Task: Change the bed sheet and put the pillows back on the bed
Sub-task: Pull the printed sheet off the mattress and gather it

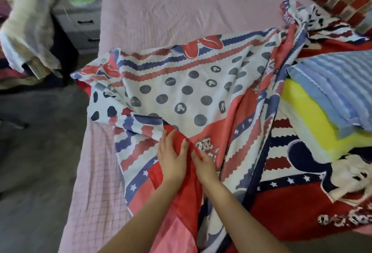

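Clearly, with a red fold of the sheet (181,83) pinched by left hand (172,157) and right hand (204,161) near the bed's (181,5) foot edge, the bunched cloth could be spread crooked.

Two bare forearms come into view from the bottom edge, no sleeves on either. The left hand (171,159) and the right hand (205,165) wear no gloves, rings or wristbands that show. Slim fingers, short nails, nothing more to see.
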